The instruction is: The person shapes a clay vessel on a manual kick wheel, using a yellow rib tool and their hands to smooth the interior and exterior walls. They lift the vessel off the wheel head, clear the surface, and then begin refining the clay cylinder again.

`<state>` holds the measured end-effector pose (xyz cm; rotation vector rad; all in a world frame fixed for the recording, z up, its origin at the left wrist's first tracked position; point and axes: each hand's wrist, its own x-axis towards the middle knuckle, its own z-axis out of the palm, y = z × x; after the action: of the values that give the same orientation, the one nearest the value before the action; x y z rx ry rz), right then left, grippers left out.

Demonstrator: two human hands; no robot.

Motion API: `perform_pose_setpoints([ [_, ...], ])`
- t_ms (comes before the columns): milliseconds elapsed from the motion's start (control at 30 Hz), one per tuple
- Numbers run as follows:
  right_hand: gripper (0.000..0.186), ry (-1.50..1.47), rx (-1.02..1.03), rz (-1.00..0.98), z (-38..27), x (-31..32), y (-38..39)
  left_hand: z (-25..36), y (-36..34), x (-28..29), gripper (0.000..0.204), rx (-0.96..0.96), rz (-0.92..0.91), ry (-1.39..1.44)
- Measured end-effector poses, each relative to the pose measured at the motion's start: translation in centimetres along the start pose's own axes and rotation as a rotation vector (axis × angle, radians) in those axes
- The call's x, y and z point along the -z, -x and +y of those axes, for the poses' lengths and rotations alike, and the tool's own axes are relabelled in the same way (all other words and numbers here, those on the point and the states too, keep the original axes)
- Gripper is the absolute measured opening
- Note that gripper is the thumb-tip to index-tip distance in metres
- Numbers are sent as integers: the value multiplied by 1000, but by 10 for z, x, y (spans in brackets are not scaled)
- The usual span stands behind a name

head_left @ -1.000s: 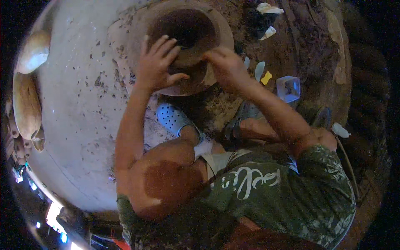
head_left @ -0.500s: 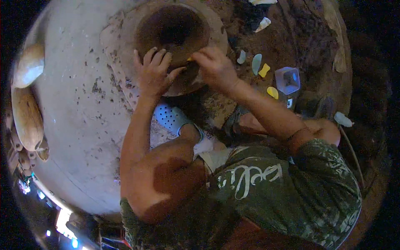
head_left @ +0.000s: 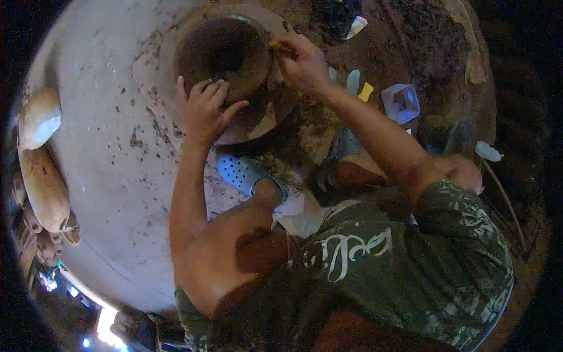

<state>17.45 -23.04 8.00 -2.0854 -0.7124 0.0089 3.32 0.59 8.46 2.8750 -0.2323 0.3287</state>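
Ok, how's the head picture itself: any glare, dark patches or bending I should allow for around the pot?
Head view: fisheye bends the pale floor round toward a black rim; the clay pot mouth is in deep shadow; left hand and right hand are dimly but evenly lit and fairly sharp; bright glare only at the lower left edge.

Brown clay pot [head_left: 226, 56], blue perforated clog [head_left: 243, 172], green patterned shirt [head_left: 410, 264], yellow scrap [head_left: 365, 91].

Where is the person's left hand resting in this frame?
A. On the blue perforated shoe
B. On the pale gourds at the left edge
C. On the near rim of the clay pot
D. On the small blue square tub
C. The left hand lies spread over the near rim of the clay pot, while the right hand holds a small tool at the far rim.
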Motion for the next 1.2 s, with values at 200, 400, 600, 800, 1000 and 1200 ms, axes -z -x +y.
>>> perform_pose_setpoints([
  [200,28,43,72,0,-33,-19,41,25,3,-10,54,137,37,-96],
  [400,29,-205,111,-376,-52,-34,87,6,17,-10,53,101,199,130],
  [600,25,35,-168,-458,-28,4,84,1,9,-7,70,455,288,282],
  [800,24,147,242,-280,-2,28,18,-10,12,-18,69,446,262,346],
  [1000,25,314,566,-346,2,33,-11,-18,10,-18,66,402,265,345],
  [1200,33,345,730,-335,8,27,-17,-33,9,-22,67,349,278,379],
])
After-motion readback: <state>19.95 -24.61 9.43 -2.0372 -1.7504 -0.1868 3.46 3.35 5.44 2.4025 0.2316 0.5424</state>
